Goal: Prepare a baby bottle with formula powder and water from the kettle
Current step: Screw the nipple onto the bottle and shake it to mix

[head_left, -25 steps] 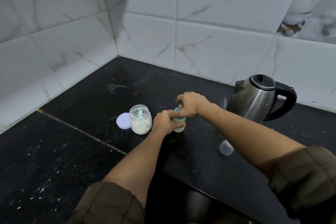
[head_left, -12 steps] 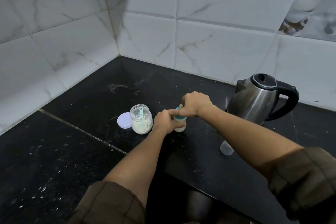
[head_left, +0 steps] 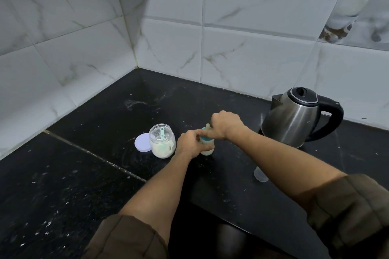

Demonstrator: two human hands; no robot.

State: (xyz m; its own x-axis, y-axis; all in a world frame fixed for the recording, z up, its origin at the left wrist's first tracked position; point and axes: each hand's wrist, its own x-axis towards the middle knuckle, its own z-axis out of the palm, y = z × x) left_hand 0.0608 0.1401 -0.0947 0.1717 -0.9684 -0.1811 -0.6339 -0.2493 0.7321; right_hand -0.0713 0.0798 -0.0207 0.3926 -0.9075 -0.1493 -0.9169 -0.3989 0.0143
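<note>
A small baby bottle (head_left: 207, 151) with a teal collar and pale teat stands on the black counter (head_left: 84, 185), milky liquid in its base. My left hand (head_left: 189, 144) grips the bottle's body from the left. My right hand (head_left: 226, 124) curls over the teal collar and teat at the top. Left of the bottle sits an open glass jar of white formula powder (head_left: 162, 144) with a green scoop inside. Its lilac lid (head_left: 142, 143) lies flat beside it. A steel kettle (head_left: 294, 119) with a black handle stands at the right, lid down.
A clear plastic bottle cap (head_left: 261, 174) stands on the counter under my right forearm. White marble-look tiled walls meet in a corner behind. Powder specks dot the counter. The counter's front edge steps down near my body.
Both hands stay on the bottle; my right hand has turned slightly on the collar. The view has shifted a little.
</note>
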